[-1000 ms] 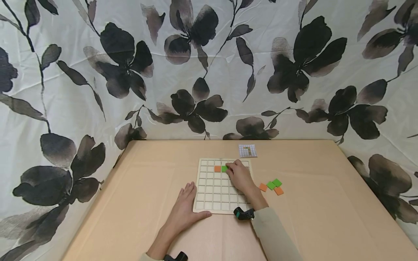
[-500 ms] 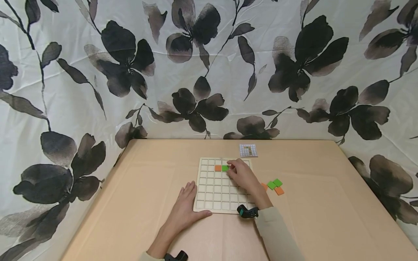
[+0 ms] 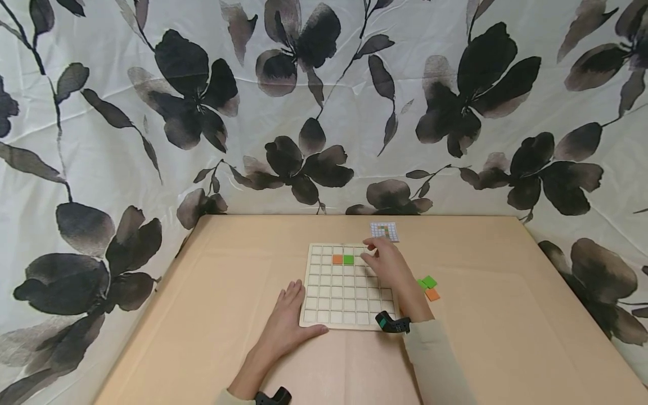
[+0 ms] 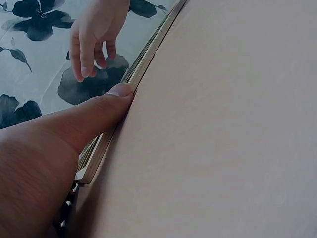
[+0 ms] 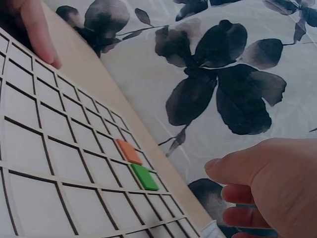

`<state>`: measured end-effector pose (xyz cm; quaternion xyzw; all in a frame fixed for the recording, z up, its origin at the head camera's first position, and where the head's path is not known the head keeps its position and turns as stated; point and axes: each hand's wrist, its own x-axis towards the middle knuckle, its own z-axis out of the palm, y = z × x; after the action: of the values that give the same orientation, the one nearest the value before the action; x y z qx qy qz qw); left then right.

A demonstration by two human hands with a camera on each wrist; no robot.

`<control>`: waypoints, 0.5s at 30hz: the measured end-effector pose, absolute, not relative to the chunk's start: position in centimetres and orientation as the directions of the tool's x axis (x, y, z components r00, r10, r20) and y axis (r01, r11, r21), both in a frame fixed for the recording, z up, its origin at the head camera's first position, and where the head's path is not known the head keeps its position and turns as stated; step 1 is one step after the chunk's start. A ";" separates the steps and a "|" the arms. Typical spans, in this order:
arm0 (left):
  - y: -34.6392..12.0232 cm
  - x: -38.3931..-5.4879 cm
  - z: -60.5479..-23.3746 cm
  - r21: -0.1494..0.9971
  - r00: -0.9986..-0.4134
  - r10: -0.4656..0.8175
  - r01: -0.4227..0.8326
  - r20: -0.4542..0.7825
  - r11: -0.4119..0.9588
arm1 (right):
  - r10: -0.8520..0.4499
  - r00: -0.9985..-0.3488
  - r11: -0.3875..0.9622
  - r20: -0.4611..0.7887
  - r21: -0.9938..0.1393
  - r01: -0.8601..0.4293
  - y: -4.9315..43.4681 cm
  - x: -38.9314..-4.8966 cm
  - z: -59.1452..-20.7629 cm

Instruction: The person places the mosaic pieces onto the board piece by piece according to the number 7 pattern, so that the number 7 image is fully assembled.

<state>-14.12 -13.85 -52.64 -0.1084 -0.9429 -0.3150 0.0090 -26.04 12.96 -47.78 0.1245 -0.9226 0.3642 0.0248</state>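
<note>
A pale gridded board [image 3: 324,289] lies on the table. In its upper rows an orange square tile [image 3: 337,259] and a green square tile [image 3: 348,259] sit side by side in neighbouring cells. My left hand [image 3: 284,326] steadies the board, fingers along its left side and thumb [image 4: 106,106] against the near edge. Raised over the upper right of the board is my right hand [image 3: 391,269], with nothing between its loosely bent fingers. The right wrist view shows this hand [image 5: 277,186] apart from the orange tile [image 5: 130,151] and green tile [image 5: 145,177].
Right of the board lie loose tiles, among them a green tile [image 3: 429,282] and an orange tile [image 3: 432,294], partly hidden by my right forearm. A small card [image 3: 383,229] with a printed coloured grid lies behind the board. Floral cloth [image 3: 298,112] hangs behind the table.
My right hand has let go of the green tile, leaving it in its cell, and has lifted away to the right. The left hand stays in place.
</note>
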 end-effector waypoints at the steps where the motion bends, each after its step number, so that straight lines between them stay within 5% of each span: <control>1: -13.9 -14.1 -52.6 0.591 -0.976 0.199 0.211 0.087 0.778 | -0.206 -0.968 0.703 0.143 -0.666 -0.248 13.1 -26.0 -47.6; 15: -14.0 -14.2 -52.6 0.586 -0.973 0.207 0.227 0.102 0.778 | -0.176 -0.970 0.702 0.168 -0.670 -0.243 14.9 -25.2 -47.2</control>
<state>-14.20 -13.97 -52.55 -0.1150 -0.9428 -0.3125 0.0158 -25.16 14.87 -47.17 0.1138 -0.9213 0.3691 0.0455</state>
